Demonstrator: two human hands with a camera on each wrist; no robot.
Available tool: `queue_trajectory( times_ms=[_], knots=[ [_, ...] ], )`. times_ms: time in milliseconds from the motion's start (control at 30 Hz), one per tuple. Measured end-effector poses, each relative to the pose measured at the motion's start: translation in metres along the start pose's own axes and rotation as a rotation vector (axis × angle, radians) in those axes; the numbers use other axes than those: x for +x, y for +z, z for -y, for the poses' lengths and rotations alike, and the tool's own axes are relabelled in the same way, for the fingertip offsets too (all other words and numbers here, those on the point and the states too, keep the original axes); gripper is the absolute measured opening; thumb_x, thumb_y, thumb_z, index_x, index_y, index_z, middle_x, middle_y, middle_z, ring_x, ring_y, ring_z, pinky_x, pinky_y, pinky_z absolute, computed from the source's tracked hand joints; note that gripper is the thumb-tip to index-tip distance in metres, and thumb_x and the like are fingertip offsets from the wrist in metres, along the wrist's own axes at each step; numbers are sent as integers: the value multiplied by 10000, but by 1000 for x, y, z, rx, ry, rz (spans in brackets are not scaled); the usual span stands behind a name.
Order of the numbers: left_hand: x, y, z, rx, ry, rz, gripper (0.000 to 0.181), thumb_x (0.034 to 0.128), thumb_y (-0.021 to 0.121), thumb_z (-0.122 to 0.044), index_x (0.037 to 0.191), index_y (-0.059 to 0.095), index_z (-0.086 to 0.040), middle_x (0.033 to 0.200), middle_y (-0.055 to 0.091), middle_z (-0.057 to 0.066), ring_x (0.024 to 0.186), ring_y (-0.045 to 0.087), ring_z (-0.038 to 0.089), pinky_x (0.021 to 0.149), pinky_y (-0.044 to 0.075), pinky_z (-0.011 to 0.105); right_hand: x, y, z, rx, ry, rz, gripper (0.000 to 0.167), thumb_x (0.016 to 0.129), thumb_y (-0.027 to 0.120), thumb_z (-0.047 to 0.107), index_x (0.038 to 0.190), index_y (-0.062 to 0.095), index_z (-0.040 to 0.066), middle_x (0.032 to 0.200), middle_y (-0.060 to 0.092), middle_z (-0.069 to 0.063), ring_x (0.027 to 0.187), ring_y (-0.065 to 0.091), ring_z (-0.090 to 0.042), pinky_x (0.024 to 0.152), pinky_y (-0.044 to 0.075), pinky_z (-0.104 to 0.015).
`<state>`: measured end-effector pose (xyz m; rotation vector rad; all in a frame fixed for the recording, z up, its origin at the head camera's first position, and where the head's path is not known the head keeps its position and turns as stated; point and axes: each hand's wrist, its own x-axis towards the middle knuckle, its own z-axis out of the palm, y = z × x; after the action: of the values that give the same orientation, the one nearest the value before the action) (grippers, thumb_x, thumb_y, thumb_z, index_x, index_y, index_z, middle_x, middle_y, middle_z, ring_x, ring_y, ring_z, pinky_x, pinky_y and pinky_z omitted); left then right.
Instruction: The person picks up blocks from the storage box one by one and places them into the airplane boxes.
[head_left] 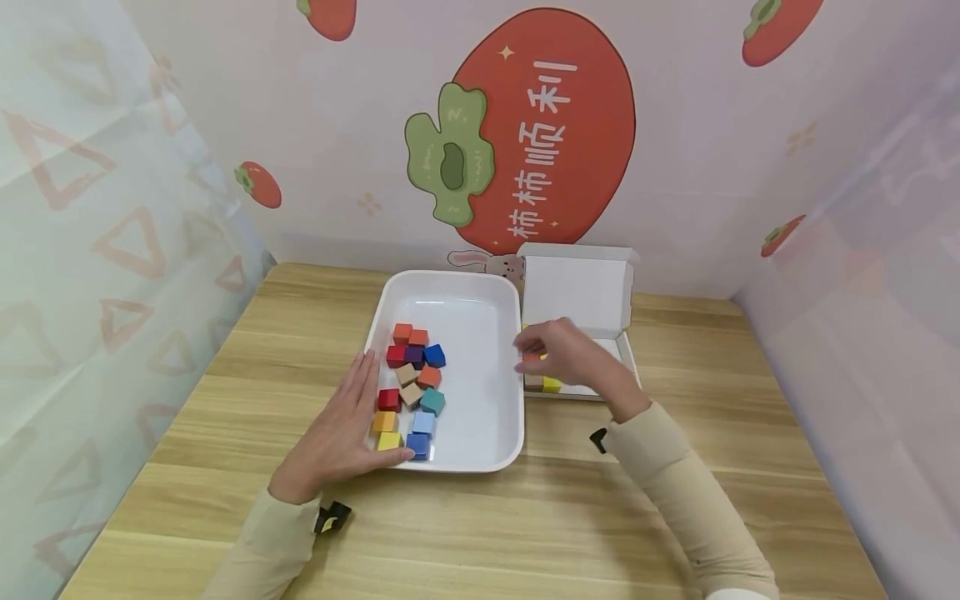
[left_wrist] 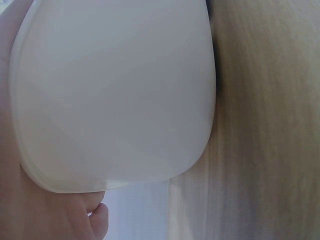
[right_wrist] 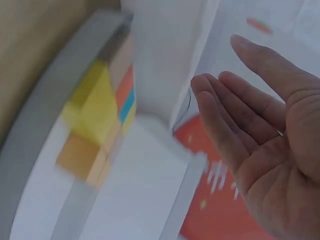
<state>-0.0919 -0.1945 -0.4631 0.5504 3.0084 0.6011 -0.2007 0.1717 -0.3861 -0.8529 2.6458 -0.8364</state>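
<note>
In the head view a white tray (head_left: 480, 333) holds many coloured blocks, such as a teal block (head_left: 432, 402) and a red block (head_left: 389, 400), gathered on its left side. My left hand (head_left: 337, 429) rests along the tray's near left corner, fingers and thumb spread over the rim; the left wrist view shows the tray's outer wall (left_wrist: 115, 100) beside it. My right hand (head_left: 562, 350) hovers over the left part of an opened white box (head_left: 633, 358). Its fingers are loosely bent, with nothing between them in the right wrist view. Beneath it lie blocks, among them a yellow block (right_wrist: 92, 105).
The box's lid (head_left: 576, 292) stands raised at the back, near the printed backdrop (head_left: 675, 233). The tray and box stand side by side on a wooden table (head_left: 465, 542). Fabric walls rise on both sides.
</note>
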Motion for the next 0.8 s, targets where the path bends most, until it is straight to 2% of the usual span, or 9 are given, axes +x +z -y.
queue_trajectory(
  times_ms=[167, 267, 467, 667, 800],
  knots=[
    [0, 0, 0, -5, -4, 4, 1404, 756, 718, -812, 1703, -21, -85, 1797, -16, 153, 1662, 16, 383, 1284, 247, 667, 9, 30, 25, -4, -81, 71, 381, 903, 852, 161, 1227, 753, -13, 1174, 790, -166, 1060, 776, -297, 939, 649, -425],
    [0, 0, 1, -2, -10, 1, 1398, 758, 722, -802, 1704, -21, -88, 1797, -13, 153, 1660, 21, 386, 1276, 252, 675, 15, 47, 35, 6, -77, 102, 402, 913, 845, 174, 1258, 745, -5, 1211, 781, -169, 1088, 768, -306, 951, 646, -433],
    [1, 1, 1, 3, -12, 0, 1391, 760, 721, -801, 1705, -14, -92, 1796, -2, 156, 1658, 37, 384, 1269, 258, 685, 24, 78, 44, -4, -55, 115, 407, 925, 838, 223, 1268, 749, 23, 1210, 789, -133, 1079, 768, -244, 950, 645, -362],
    [0, 0, 0, -2, -15, 2, 1394, 758, 709, -821, 1706, -11, -96, 1797, -6, 152, 1660, 33, 381, 1263, 272, 681, 34, 96, 49, -48, -42, 139, 395, 921, 843, 236, 1258, 761, 49, 1189, 801, -93, 1043, 756, -180, 963, 629, -303],
    [0, 0, 0, -3, -13, 5, 1392, 760, 702, -825, 1705, -9, -91, 1797, -12, 150, 1661, 24, 380, 1262, 274, 680, 38, 104, 52, -63, -67, 127, 370, 929, 835, 243, 1240, 772, 53, 1169, 809, -78, 970, 740, -157, 925, 617, -245]
  ],
)
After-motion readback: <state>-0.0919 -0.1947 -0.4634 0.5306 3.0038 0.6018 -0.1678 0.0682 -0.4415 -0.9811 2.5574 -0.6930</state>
